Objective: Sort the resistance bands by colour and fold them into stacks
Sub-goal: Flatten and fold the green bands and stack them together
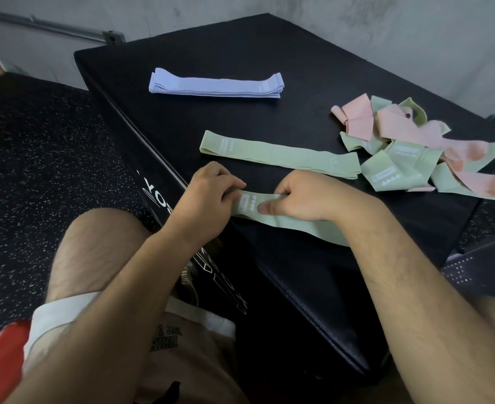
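Note:
A green resistance band (293,224) lies across the near edge of the black padded box (269,59). My left hand (208,196) pinches its left end. My right hand (301,198) grips the band just beside it, thumb pressed on the printed label. Beyond my hands a flattened green band (281,154) lies stretched out. A neat stack of lavender bands (217,85) sits farther back. At the right lies a tangled pile of green and pink bands (424,153).
The box's left edge drops to speckled black rubber flooring (45,147). A grey wall (415,33) stands behind the box. My bare knee (100,243) and beige shorts are below my arms. Another dark pad (485,266) sits at the right.

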